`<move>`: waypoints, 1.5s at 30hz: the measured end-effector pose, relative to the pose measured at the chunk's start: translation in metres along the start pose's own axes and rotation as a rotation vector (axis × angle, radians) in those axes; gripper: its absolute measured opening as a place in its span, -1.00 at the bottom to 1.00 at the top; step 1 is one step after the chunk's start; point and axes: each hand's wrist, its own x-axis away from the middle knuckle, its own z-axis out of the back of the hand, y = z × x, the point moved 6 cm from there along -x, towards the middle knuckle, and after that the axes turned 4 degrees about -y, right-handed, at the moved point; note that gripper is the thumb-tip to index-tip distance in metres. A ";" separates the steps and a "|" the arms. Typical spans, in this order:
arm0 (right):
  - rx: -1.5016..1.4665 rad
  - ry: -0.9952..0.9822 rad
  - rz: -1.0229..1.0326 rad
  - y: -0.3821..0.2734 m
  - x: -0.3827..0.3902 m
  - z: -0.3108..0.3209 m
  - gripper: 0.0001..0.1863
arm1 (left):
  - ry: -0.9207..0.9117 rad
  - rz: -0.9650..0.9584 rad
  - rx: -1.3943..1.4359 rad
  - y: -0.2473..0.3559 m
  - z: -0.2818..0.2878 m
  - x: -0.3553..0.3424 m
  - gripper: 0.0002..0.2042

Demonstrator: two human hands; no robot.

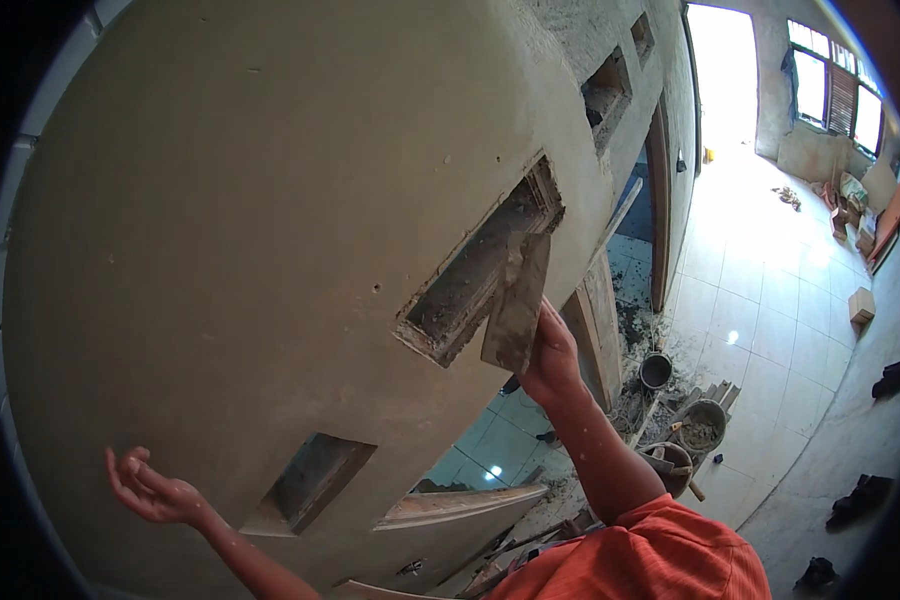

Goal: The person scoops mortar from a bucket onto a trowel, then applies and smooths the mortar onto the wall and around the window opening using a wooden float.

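My right hand (553,352) grips a plastering float (516,312), a flat rectangular board smeared with grey mortar. Its grip is hidden behind the board and my fingers. The float is tilted and overlaps the lower right edge of a long rectangular opening (460,275) in the plastered wall (240,200). Whether it touches that edge I cannot tell. Low on the left, my left hand (158,490) is raised near the wall with its fingers apart and loosely curled, and holds nothing.
A smaller opening (320,480) pierces the wall between my arms, and another opening (607,95) sits farther along. To my right, on the tiled floor (750,330), stand a dark bucket (656,371) and a mortar tub (701,428) amid rubble. A small box (861,305) lies beyond.
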 end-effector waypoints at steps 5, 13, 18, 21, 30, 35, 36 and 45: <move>0.101 0.002 0.082 -0.009 -0.030 -0.006 -0.59 | 0.041 -0.029 -0.032 -0.028 -0.016 0.001 -0.70; 0.870 0.141 0.417 -0.029 -0.064 -0.027 -0.67 | 0.061 -0.081 -0.037 -0.032 -0.011 0.010 -0.74; 1.614 0.171 0.897 -0.018 -0.055 -0.053 -0.62 | 0.063 -0.093 -0.089 -0.034 -0.010 0.009 -0.75; 1.654 -0.158 0.846 0.031 -0.032 -0.068 -0.55 | 0.057 -0.090 -0.121 -0.027 -0.011 0.007 -0.76; 1.736 0.047 1.084 -0.020 -0.059 -0.060 -0.54 | 0.068 -0.097 -0.221 -0.017 -0.015 0.003 -0.76; 1.763 0.186 1.166 -0.066 -0.103 -0.040 -0.56 | 0.064 -0.082 -0.198 -0.034 -0.010 0.009 -0.78; 1.748 0.260 1.220 -0.079 -0.108 -0.035 -0.57 | 0.066 -0.069 -0.208 -0.034 -0.009 0.010 -0.78; 1.569 -0.018 0.763 -0.097 -0.111 -0.024 -0.62 | 0.084 -0.069 -0.261 -0.034 -0.008 0.008 -0.77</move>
